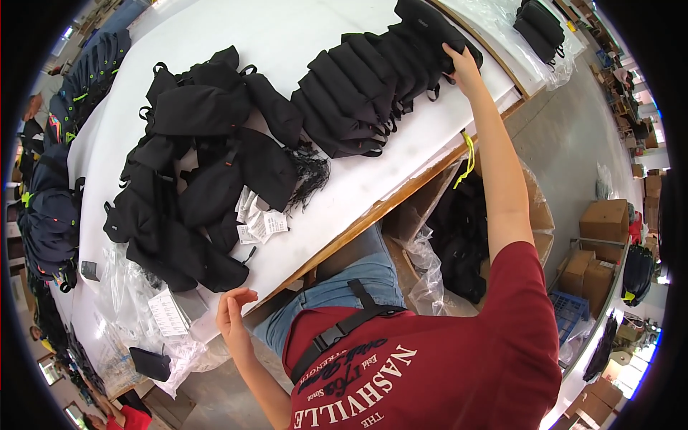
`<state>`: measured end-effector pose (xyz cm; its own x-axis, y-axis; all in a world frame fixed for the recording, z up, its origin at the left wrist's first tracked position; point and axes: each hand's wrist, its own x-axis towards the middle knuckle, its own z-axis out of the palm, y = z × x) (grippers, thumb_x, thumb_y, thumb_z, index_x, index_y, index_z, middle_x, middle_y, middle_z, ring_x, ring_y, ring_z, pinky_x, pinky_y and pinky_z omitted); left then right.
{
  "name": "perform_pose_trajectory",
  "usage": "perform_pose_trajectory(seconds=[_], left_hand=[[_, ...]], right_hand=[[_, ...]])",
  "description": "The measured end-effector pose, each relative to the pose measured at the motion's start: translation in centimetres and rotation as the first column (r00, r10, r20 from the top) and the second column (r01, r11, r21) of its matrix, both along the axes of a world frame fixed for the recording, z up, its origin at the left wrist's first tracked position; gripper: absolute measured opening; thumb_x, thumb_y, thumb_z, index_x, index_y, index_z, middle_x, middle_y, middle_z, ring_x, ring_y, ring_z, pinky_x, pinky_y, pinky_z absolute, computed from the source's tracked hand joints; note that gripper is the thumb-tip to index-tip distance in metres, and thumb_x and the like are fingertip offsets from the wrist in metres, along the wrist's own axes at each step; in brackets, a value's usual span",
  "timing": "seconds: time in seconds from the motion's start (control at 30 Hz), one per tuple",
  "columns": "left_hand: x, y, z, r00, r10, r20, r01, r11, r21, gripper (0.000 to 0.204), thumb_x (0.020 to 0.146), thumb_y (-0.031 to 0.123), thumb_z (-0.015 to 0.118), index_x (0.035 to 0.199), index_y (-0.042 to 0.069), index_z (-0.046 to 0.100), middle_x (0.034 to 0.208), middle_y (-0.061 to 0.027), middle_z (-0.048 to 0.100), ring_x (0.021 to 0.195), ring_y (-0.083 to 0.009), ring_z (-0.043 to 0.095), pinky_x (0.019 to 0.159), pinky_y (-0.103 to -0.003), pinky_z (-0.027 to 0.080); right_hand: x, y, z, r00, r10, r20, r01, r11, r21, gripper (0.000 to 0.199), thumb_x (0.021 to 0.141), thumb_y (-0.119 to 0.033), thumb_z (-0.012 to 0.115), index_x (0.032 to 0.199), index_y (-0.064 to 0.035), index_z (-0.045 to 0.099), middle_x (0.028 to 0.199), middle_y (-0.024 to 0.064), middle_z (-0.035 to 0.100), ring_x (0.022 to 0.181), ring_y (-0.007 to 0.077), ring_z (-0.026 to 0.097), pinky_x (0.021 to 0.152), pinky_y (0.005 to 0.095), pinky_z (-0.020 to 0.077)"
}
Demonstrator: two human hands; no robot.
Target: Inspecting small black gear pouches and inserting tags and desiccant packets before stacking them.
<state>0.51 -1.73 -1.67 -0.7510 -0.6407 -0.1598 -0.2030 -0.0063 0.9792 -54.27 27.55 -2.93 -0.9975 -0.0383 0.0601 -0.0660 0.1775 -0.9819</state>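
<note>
At the far right of the white table [387, 175], my right hand [462, 69] grips the end of a black pouch [430, 32]. This pouch lies at the far end of a row of overlapping black pouches [351, 82] with small loops. My left hand [235, 315] hangs by the near table edge, its fingers loosely bent and apart, holding nothing. Just beyond it lies a loose heap of black pouches [201, 111]. White labels [264, 221] and a tangle of black threads [309, 178] lie beside the heap.
Under the table edge stands an open carton [541, 208] with black items and clear plastic. Plastic bags [118, 301], a printed sheet [167, 314] and a dark pouch [150, 363] lie at the left. Dark backpacks [51, 215] line the far left; cartons [604, 218] stand right.
</note>
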Motion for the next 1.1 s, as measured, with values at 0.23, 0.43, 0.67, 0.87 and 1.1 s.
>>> perform_pose_trajectory(seconds=[0.23, 0.43, 0.67, 0.87, 1.1], left_hand=[[-0.2, 0.3, -0.5, 1.000, -0.025, -0.002, 0.025, 0.999, 0.041, 0.034, 0.100, 0.026, 0.041, 0.098, -0.003, 0.059, 0.088, -0.0106, 0.064, 0.084, -0.0175, 0.062, 0.082, -0.030, 0.047], [-0.3, 0.6, -0.8, 1.000, -0.024, -0.018, 0.025, 0.997, 0.072, 0.033, 0.100, 0.025, 0.040, 0.098, -0.003, 0.058, 0.088, -0.0105, 0.064, 0.084, -0.0173, 0.062, 0.082, -0.030, 0.047], [-0.3, 0.7, -0.6, 0.999, -0.034, -0.021, 0.036, 0.996, 0.082, 0.032, 0.100, 0.023, 0.040, 0.098, -0.003, 0.058, 0.088, -0.0104, 0.064, 0.084, -0.0170, 0.061, 0.082, -0.029, 0.047], [-0.6, 0.6, -1.0, 0.998, -0.060, -0.026, 0.062, 0.991, 0.122, 0.032, 0.100, 0.023, 0.040, 0.098, -0.003, 0.058, 0.088, -0.0105, 0.064, 0.084, -0.0171, 0.061, 0.082, -0.029, 0.046], [-0.4, 0.8, -1.0, 0.999, -0.039, -0.011, 0.040, 0.992, 0.119, 0.032, 0.100, 0.023, 0.040, 0.098, -0.003, 0.058, 0.088, -0.0102, 0.064, 0.084, -0.0170, 0.061, 0.082, -0.030, 0.046]], right_hand=[[-0.3, -0.7, -3.5, 0.955, -0.124, 0.268, 0.160, 0.980, -0.120, 0.038, 0.091, -0.025, 0.057, 0.125, -0.0159, 0.045, 0.115, 0.0051, 0.058, 0.095, 0.0238, 0.058, 0.070, 0.0383, 0.0483], [0.3, -1.6, -3.9, 0.933, -0.167, 0.319, 0.185, 0.982, -0.027, 0.032, 0.094, -0.026, 0.051, 0.122, -0.0118, 0.048, 0.111, 0.0061, 0.058, 0.100, 0.0205, 0.055, 0.078, 0.0410, 0.0472], [0.9, -0.9, -4.1, 0.878, 0.121, 0.462, -0.026, 0.978, -0.206, 0.025, 0.094, -0.025, 0.051, 0.113, -0.0097, 0.056, 0.102, 0.0042, 0.062, 0.092, 0.0172, 0.058, 0.075, 0.0345, 0.0502], [-0.4, -0.5, -4.8, 0.916, 0.164, 0.366, -0.090, 0.973, -0.210, 0.027, 0.088, -0.022, 0.053, 0.102, 0.0002, 0.058, 0.093, 0.0080, 0.064, 0.077, 0.0168, 0.062, 0.065, 0.0339, 0.0514], [1.7, -2.7, -5.2, 0.984, -0.088, 0.155, 0.028, 0.935, 0.353, 0.039, 0.077, -0.025, 0.056, 0.086, 0.0125, 0.058, 0.082, 0.0200, 0.063, 0.063, 0.0255, 0.064, 0.059, 0.0351, 0.0516]])
